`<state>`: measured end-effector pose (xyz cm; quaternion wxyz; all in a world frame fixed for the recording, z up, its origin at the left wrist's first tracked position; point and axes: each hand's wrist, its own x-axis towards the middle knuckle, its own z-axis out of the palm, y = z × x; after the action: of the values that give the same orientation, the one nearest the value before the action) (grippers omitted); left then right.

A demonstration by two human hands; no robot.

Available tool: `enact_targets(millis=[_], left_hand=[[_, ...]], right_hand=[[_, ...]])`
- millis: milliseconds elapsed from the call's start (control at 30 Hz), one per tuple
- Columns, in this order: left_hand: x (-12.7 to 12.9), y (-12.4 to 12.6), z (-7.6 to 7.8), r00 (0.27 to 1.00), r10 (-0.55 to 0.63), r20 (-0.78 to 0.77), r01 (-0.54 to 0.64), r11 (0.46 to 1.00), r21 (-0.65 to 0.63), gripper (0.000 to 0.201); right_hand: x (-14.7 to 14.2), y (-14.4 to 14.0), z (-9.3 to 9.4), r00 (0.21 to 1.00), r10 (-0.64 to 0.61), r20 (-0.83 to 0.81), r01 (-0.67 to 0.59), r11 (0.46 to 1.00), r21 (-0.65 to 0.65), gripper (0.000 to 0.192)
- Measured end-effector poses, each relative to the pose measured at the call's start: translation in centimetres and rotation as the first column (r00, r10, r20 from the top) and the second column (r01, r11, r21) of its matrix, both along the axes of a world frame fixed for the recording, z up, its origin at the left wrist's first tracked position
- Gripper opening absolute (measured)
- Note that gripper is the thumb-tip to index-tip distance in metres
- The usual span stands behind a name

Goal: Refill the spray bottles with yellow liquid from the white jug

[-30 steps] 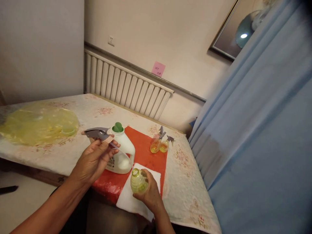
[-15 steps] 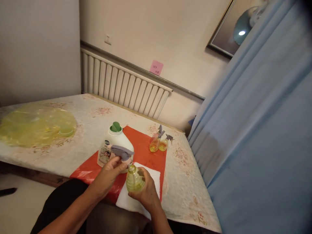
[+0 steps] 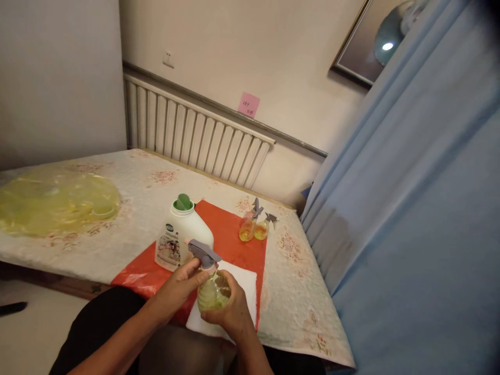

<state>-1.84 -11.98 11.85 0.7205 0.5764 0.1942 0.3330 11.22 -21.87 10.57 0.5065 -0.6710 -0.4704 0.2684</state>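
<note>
My right hand (image 3: 230,312) is wrapped around a small clear bottle (image 3: 211,295) holding yellow liquid, above a white cloth (image 3: 244,284). My left hand (image 3: 183,284) grips the grey trigger sprayer head (image 3: 203,253), which now sits on the bottle's neck. Just behind my hands stands a white detergent jug (image 3: 177,237) with a green cap, on a red mat (image 3: 230,234).
Two more small spray bottles (image 3: 255,226) with yellow liquid stand at the mat's far right corner. A yellow plastic sheet (image 3: 54,200) lies on the table's left part. A radiator runs along the wall behind; a blue curtain (image 3: 410,208) hangs at the right.
My left hand carried the sprayer head from up beside the jug's cap down to the bottle, fed its tube in, and set it on the neck. The bottle has tilted slightly toward me.
</note>
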Motion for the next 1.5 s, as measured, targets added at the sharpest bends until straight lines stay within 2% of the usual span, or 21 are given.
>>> enact_targets(millis=[100,200,300,367,400,533,700,967,1167,1333,1500], left_hand=[[-0.2,0.3,-0.1,0.999,-0.031,-0.027,0.032,0.999,0.038,0.032],[-0.6,0.6,0.0,0.992,-0.124,-0.031,0.125,0.991,0.05,0.032],[-1.0,0.7,0.5,0.977,-0.21,-0.046,0.212,0.977,0.038,0.034],[-1.1,0.5,0.9,0.968,-0.242,-0.067,0.245,0.969,0.03,0.035],[-1.1,0.4,1.1,0.966,-0.248,-0.078,0.25,0.968,0.027,0.036],[-0.6,-0.1,1.3,0.972,-0.215,-0.095,0.218,0.976,0.028,0.037],[0.1,0.0,0.2,0.984,-0.163,-0.069,0.162,0.987,-0.015,0.037],[0.1,0.0,-0.6,0.975,-0.222,0.026,0.224,0.967,-0.125,0.036],[0.9,-0.1,-0.2,0.982,-0.186,0.031,0.188,0.95,-0.249,0.035],[1.8,-0.6,0.6,0.99,-0.133,0.049,0.141,0.956,-0.258,0.03],[2.2,-1.2,0.9,0.993,-0.031,0.113,0.059,0.966,-0.253,0.028]], right_hand=[[0.1,-0.2,-0.1,0.997,0.02,-0.081,-0.021,1.0,-0.015,0.082],[0.1,-0.4,-0.4,0.973,0.073,-0.218,-0.078,0.997,-0.018,0.086],[0.0,-0.6,-0.9,0.849,0.227,-0.478,-0.245,0.969,0.026,0.083],[-0.2,-0.7,-1.4,0.755,0.28,-0.593,-0.293,0.953,0.077,0.078],[-0.2,-0.8,-1.6,0.732,0.285,-0.619,-0.292,0.952,0.093,0.076],[-0.2,-0.9,-1.7,0.747,0.264,-0.611,-0.273,0.959,0.08,0.076],[0.0,-1.0,-1.3,0.766,0.257,-0.59,-0.263,0.962,0.078,0.074],[0.1,-1.2,-2.3,0.764,0.248,-0.596,-0.271,0.961,0.052,0.076],[0.3,-1.4,-2.0,0.788,0.229,-0.571,-0.245,0.968,0.049,0.072],[0.4,-1.5,-1.5,0.811,0.188,-0.554,-0.208,0.978,0.028,0.076],[0.4,-1.7,-0.9,0.849,0.134,-0.511,-0.151,0.988,0.008,0.073]])
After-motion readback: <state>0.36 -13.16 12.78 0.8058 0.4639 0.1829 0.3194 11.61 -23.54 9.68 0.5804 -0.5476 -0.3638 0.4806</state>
